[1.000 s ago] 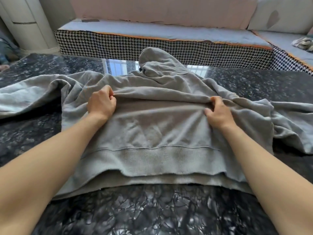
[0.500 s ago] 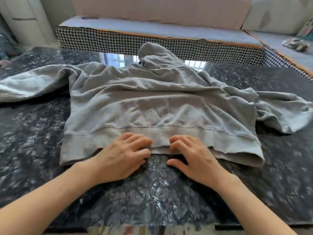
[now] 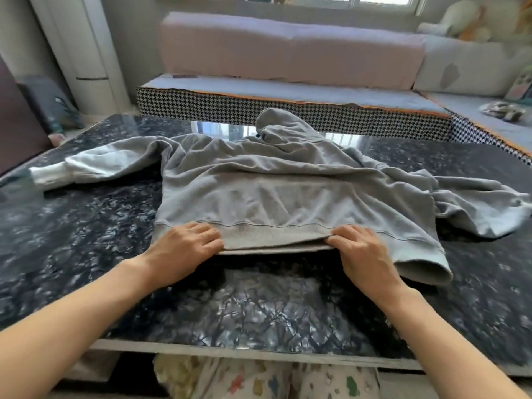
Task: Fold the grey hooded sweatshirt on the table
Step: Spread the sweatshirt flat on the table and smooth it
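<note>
While no writing shows, both hands [image 3: 184, 249] [image 3: 364, 251] press flat, each grip open, on the sweatshirt [image 3: 288, 197] hem.

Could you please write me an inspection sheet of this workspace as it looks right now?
Surface: dark marbled glossy table, reflecting window light at the far edge.
Job's things: grey hoodie spread out and wrinkled, not yet folded; hood at the far side, left sleeve stretched out, right sleeve bunched up.
Clutter: nothing seen on the table besides the hoodie.
Grippers: left hand and right hand both at the ribbed hem, fingers lying on top of it; whether the thumbs pinch it from below cannot be told.
Cables: nothing seen.
Surroundings: houndstooth-edged bench with pink cushion behind; white column at far left.
</note>
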Demonstrator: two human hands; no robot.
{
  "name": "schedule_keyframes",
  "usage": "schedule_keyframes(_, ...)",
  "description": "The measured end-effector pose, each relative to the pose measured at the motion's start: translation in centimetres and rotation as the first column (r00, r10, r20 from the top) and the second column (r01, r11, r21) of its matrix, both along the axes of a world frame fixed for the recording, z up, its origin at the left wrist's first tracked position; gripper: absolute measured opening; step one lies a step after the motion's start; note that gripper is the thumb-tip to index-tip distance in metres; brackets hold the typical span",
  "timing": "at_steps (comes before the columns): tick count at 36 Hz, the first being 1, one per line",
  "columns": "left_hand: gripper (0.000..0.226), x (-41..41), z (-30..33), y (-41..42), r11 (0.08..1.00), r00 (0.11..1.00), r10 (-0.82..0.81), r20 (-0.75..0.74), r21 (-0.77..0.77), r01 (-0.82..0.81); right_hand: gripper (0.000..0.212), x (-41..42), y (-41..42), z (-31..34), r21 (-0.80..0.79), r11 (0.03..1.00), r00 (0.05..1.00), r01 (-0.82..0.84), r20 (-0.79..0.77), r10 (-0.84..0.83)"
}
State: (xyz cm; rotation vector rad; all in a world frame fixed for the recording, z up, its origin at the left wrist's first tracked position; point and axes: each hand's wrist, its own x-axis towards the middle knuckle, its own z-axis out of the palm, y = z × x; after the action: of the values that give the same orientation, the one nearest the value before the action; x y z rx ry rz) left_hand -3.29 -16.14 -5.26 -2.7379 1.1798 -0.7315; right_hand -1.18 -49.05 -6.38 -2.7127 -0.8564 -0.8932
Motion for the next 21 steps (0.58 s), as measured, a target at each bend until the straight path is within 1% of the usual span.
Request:
schedule_keyframes(1,0.008,-0.4,-0.1,0.4,0.999,1.000,-0.003,0.026,-0.034,0.004,0.024,-0.4,-0.4,0.1,0.019,0.999,0.999,-0.031,0.023,0.030)
schedule_keyframes(3,0.015,-1.7,-0.2,1.2,0.997,0.996,-0.011,0.088,-0.078,0.018,0.023,-1.5,-0.7,0.0,-0.019,0.993,0.993,-0.113,0.032,0.114)
schedule_keyframes(5,0.015,-2.7,-0.7,2.0,0.998,0.991,-0.041,0.130,-0.048,0.048,0.025,-2.5,-0.6,-0.7,-0.111,0.978,0.983,-0.177,0.019,0.181)
schedule_keyframes(6,0.014,-3.1,-0.9,2.3,0.998,0.990,-0.049,0.129,-0.026,0.053,0.024,-2.8,-0.5,-0.9,-0.128,0.974,0.982,-0.187,0.015,0.190)
schedule_keyframes(8,0.015,-3.5,-1.2,3.0,1.000,0.991,-0.027,0.128,0.001,0.027,0.028,-3.0,-0.2,-1.2,-0.099,0.980,0.983,-0.173,0.049,0.178)
schedule_keyframes(11,0.022,-3.9,-0.9,3.6,0.998,0.986,0.045,0.162,0.030,-0.051,0.047,-3.3,0.2,-1.5,-0.021,0.985,0.978,-0.172,0.118,0.174)
schedule_keyframes(15,0.029,-4.8,-0.9,4.5,0.994,0.978,0.106,0.179,0.001,-0.108,0.049,-4.0,0.0,-2.2,0.125,0.974,0.974,-0.187,0.153,0.167)
schedule_keyframes(18,0.027,-5.7,-1.2,4.9,0.994,0.973,0.110,0.201,-0.018,-0.109,0.050,-4.3,-0.3,-2.7,0.118,0.974,0.977,-0.191,0.123,0.177)
schedule_keyframes(21,0.019,-6.2,-1.3,5.4,0.995,0.974,0.091,0.208,0.014,-0.096,0.049,-4.5,-0.4,-2.7,0.096,0.977,0.980,-0.189,0.086,0.181)
